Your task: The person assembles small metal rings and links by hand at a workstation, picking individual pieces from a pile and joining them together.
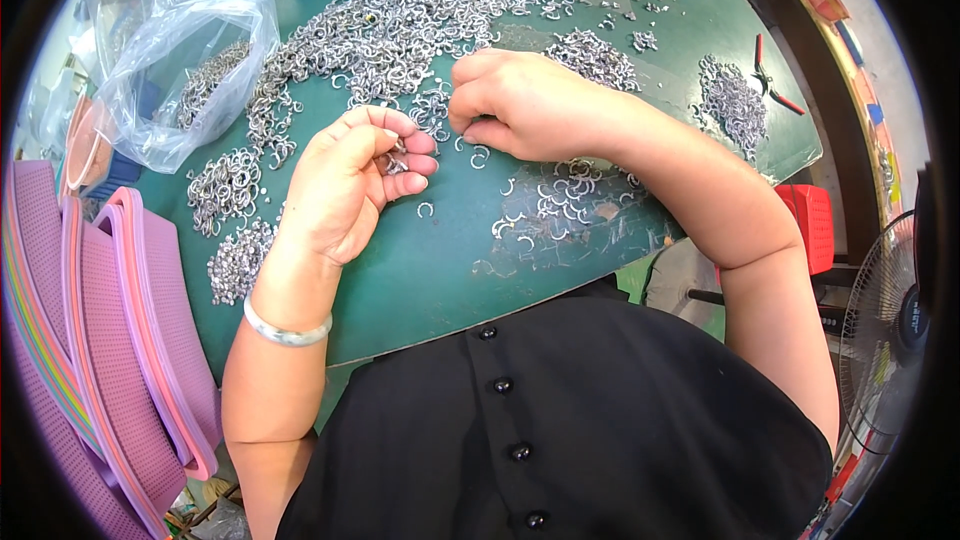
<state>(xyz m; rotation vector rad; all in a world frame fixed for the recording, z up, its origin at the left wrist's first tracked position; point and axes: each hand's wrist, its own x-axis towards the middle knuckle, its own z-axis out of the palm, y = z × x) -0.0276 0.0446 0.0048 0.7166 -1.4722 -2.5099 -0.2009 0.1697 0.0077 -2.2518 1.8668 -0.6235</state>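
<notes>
Head view, looking down: small silver metal pieces (396, 162) pinched between thumb and fingertips of left hand (345, 185), raised just above green worktop (420, 270), palm turned inward. Right hand (525, 105) just beside, fingers curled down and pressed together onto worktop over loose open rings (478, 155), whether actually gripping one hidden by knuckles. More C-shaped rings (545, 202) scattered below right wrist; large heap of rings (400, 25) spread behind both hands, smaller piles (232, 190) near left edge, another pile (732, 100) far right beside red-handled pliers (772, 80). Clear plastic bag (185, 60) with more parts at upper left, pink and purple mesh mats (110, 340) stacked at left edge. Likely risks: tiny pieces slipping from left pinch and vanishing among identical rings beneath; rings skating off smooth green surface toward near edge under right forearm; sleeve or wrist sweeping sorted little piles back into big heap.
</notes>
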